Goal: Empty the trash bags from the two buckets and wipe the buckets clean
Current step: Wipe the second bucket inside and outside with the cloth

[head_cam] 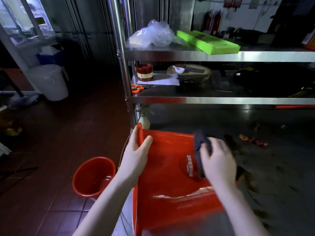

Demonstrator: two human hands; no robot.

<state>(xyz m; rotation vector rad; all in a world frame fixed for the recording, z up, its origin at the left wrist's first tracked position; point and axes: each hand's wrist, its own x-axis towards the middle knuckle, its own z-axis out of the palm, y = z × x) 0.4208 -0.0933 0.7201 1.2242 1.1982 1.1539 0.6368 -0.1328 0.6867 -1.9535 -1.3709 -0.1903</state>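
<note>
Lying on its side on a stainless steel worktop (255, 116), a red plastic bucket (167, 184) with white lettering on its wall, base pointing away toward the shelving and open rim toward the camera. Gripped at the far left edge by the left hand (136, 154), thumb curled over the red wall and fingers wrapped behind the edge. Pressed against the bucket's upper wall beside the lettering, a dark grey cleaning cloth (201, 149), bunched and pinched in the curled fingers of the right hand (218, 160); blurred at this hand and cloth. Standing upright on the dark red tiled floor (51, 193) just left of the worktop, a second red plastic bucket (93, 176), open mouth up, interior shiny. Scattered on the worktop to the right, small reddish-brown food scraps (252, 140). Above, on a steel middle shelf (221, 100), orange-handled scissors (138, 88), a round red tin (145, 72) on white paper and a shallow woven basket (190, 74). On the top steel shelf (221, 56), crumpled clear plastic bags (153, 34) and a long bright green plastic box (208, 42). Farther left on the floor, a white lidded plastic pail (49, 81).
</note>
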